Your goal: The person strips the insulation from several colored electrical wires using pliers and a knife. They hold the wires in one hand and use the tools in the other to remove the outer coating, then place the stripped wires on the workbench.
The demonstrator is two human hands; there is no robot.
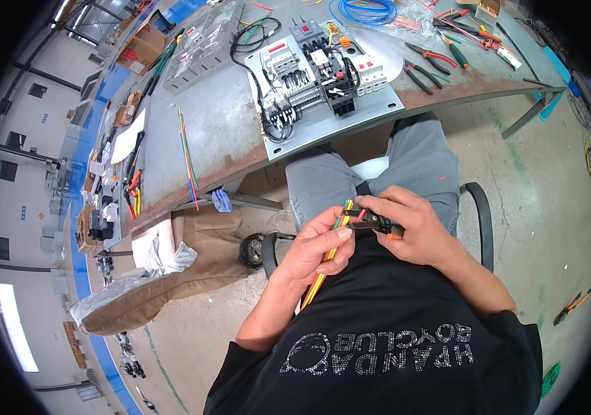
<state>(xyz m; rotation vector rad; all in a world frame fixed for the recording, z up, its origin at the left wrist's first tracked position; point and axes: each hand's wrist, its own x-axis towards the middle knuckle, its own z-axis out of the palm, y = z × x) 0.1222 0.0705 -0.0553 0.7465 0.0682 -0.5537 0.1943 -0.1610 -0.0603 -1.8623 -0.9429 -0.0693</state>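
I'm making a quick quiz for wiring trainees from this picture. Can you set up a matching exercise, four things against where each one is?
Things:
1. bundle of coloured wires
2. wire stripper
3. mounting plate with breakers and contactors
4. blue wire coil

Places:
A. at the far edge of the workbench
B. flat on the workbench, straight in front of the person
C. in the right hand
D. in the left hand, over the lap

Pairs: 1-D, 2-C, 3-B, 4-A
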